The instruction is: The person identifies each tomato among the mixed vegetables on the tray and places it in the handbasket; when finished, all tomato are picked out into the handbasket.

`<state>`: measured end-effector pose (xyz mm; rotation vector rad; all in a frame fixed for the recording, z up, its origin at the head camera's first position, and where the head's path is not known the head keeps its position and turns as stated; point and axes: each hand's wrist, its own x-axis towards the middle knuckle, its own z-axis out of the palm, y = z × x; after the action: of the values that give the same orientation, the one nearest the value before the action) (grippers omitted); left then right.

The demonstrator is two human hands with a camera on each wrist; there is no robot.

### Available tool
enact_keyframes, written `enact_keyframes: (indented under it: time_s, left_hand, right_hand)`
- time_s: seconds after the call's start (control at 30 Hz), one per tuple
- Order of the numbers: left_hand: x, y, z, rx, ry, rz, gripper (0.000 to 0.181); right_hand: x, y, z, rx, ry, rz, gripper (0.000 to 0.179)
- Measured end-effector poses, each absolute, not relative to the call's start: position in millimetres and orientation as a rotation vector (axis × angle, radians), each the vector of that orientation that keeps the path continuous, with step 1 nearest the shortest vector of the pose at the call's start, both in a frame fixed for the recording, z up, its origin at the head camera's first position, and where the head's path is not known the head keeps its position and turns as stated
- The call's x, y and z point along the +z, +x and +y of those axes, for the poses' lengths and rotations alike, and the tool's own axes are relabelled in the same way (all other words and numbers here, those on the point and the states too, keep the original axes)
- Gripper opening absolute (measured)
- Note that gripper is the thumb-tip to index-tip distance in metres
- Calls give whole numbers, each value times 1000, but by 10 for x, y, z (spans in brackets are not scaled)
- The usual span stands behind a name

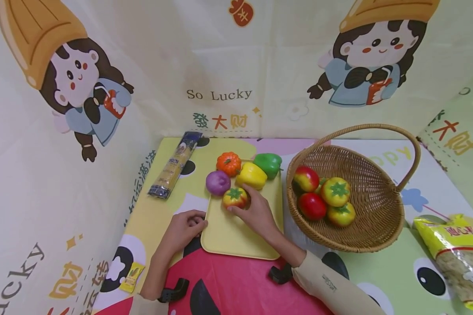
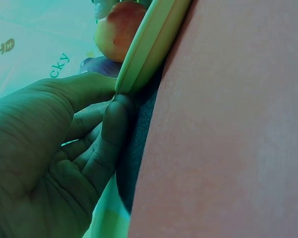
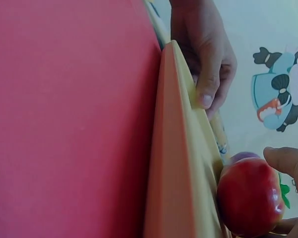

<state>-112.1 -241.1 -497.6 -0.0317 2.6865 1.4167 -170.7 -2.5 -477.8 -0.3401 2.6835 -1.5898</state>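
Note:
On the yellow tray (image 1: 242,236) sits a red-and-yellow tomato (image 1: 232,202) with a green star-shaped top. My right hand (image 1: 257,214) holds this tomato from its right side, thumb at the near side and fingers at the far side. In the right wrist view the tomato (image 3: 251,196) rests against the tray surface. At the tray's left edge, my left hand (image 1: 183,232) pinches the rim between thumb and fingers, seen closely in the left wrist view. Behind the tomato lie a purple round vegetable (image 1: 217,183), an orange pumpkin (image 1: 228,163), a yellow pepper (image 1: 251,175) and a green pepper (image 1: 268,165).
A wicker basket (image 1: 370,197) with a tall handle stands right of the tray, holding several red and yellow fruits (image 1: 335,191). A pasta packet (image 1: 175,166) lies at the back left, a small yellow sachet (image 1: 132,277) at the front left, and a yellow-topped bag (image 1: 457,258) at the far right.

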Motion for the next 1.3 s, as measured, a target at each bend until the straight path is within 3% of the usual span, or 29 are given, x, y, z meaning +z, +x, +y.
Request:
enact_keyframes:
  time_s: [0.8, 1.3]
  left_hand:
    - [-4975, -1126, -2396, 1422, -22, 2675, 26]
    - [-4947, -1121, -2412, 1423, -20, 2667, 27]
  right_hand:
    - [-4732, -1640, 2, -1553, -378, 2715, 75]
    - [-4344, -1402, 136, -1756, -471, 2457, 74]
